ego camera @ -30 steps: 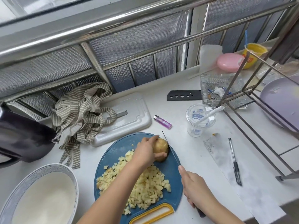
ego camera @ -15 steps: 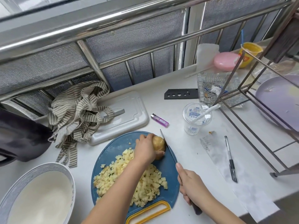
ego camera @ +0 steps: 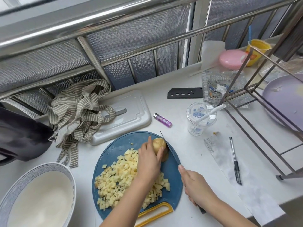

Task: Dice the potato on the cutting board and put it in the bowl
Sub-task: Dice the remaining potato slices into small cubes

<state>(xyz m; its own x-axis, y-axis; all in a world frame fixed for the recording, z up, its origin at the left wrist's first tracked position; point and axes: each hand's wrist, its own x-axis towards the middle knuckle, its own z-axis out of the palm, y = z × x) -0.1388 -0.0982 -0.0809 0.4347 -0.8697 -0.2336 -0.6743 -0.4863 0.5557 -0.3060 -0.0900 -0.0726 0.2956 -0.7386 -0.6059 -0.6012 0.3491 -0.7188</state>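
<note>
Mid-dicing, with nothing yet moved across to the bowl. Steadying the last uncut chunk of potato (ego camera: 159,145) at the far right of the blue cutting board (ego camera: 118,145) with the left hand (ego camera: 148,159), fingers curled over its skin. Gripping the knife (ego camera: 172,152) by its handle in the right hand (ego camera: 195,189), fingers wrapped round and forefinger stretched forward along the back of the blade. Resting that blade against the potato's right flank, tip pointing away. Heaped over the middle and near part of the board, a pile of pale cubes (ego camera: 121,179) (partly hidden under the left forearm). Off to the left on the tabletop (ego camera: 196,154), apart from the board: the white bowl (ego camera: 47,167), showing only white inside.

Next, most likely: slicing down through the chunk, then cross-cutting into cubes to match the pile. Calls for tucking the fingertips back, given how close they sit to the edge, and for pinning the rounded piece against rolling. After that, bridging the gap to the bowl, probably by lifting the board over and scraping.
</note>
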